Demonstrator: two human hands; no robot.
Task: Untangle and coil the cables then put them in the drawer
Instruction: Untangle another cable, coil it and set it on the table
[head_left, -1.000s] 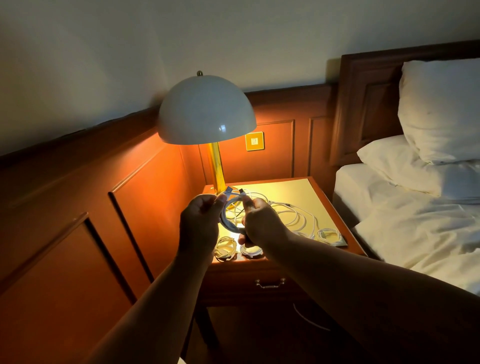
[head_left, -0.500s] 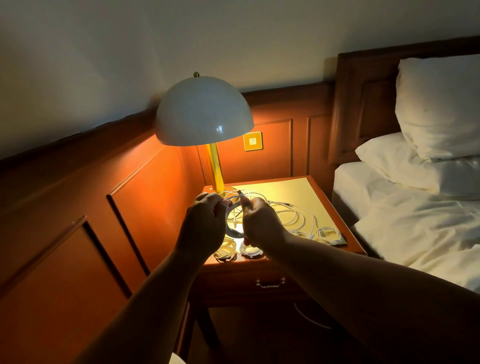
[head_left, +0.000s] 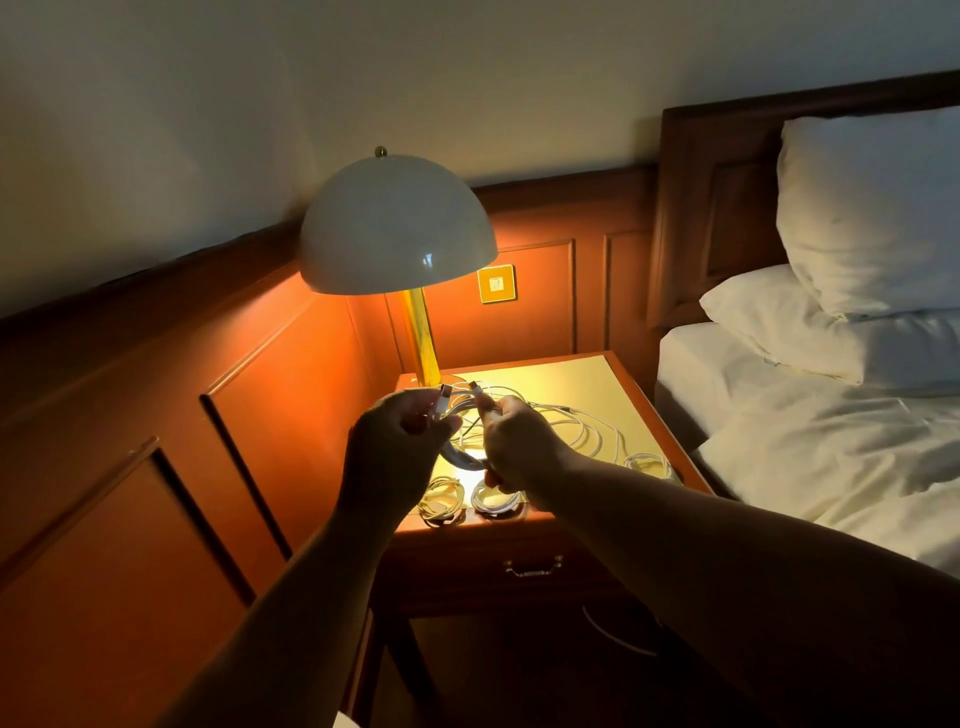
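Note:
Above the bedside table (head_left: 582, 374) I hold a white coiled cable (head_left: 460, 452) between both hands. My left hand (head_left: 395, 447) pinches one plug end near the top of the coil. My right hand (head_left: 514, 441) grips the coil's right side with the other plug sticking up. Behind my hands a loose tangle of white cables (head_left: 576, 426) lies on the tabletop. Two small finished coils sit at the front edge, one on the left (head_left: 440, 500) and one on the right (head_left: 493, 498). The drawer (head_left: 532, 566) below, with a metal handle, is closed.
A lit dome lamp (head_left: 397, 228) stands at the table's back left corner. Wood panelling runs along the wall on the left. A bed (head_left: 831, 467) with white pillows lies close on the right. Another small cable bundle (head_left: 649, 465) rests near the table's right edge.
My hands have shifted a little on the held coil, and the left hand now shows a plug end at its fingertips. The cables on the table have not moved.

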